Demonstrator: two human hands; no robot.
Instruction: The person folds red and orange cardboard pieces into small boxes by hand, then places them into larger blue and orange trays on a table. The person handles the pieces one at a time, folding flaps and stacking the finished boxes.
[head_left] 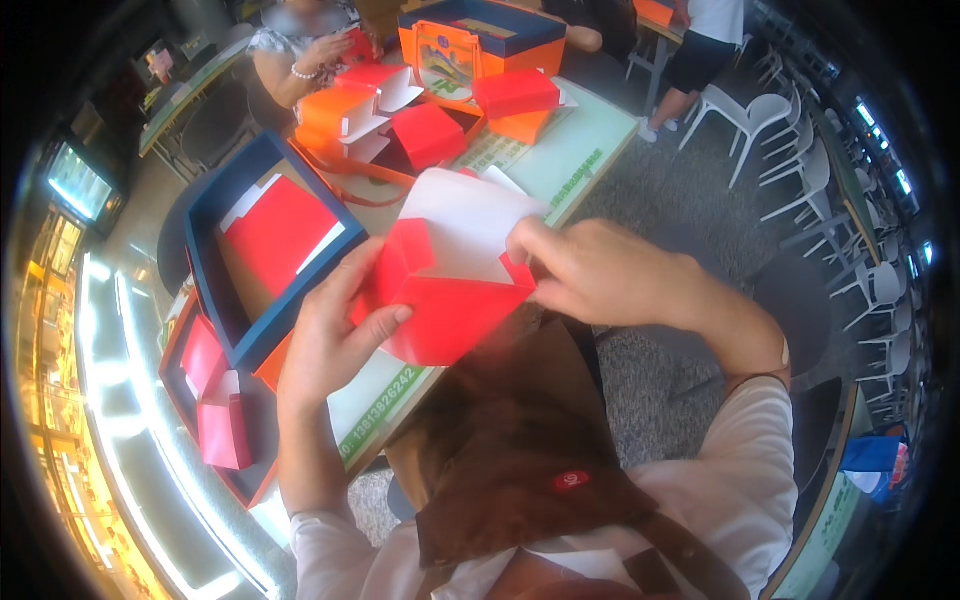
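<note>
Between my hands is a red cardboard box [450,315] with a white inside, its large lid flap standing up and away from me. My left hand [345,325] grips the box's left side, thumb on the front face and fingers behind. At the right corner, my right hand [590,270] pinches a small red side flap with bent fingers. Left of the box lies a dark blue tray-like box [235,330] with flat red card pieces [280,235] inside. Below it, pink-red folded boxes [222,430] rest in another dark-lined tray.
Beyond my hands, red boxes [430,135] and an orange carton [325,120] crowd the table [585,150]. A large orange and blue gift box [490,50] stands at the far end. Across the table a person [300,60] handles a red piece. White chairs [740,115] line the right.
</note>
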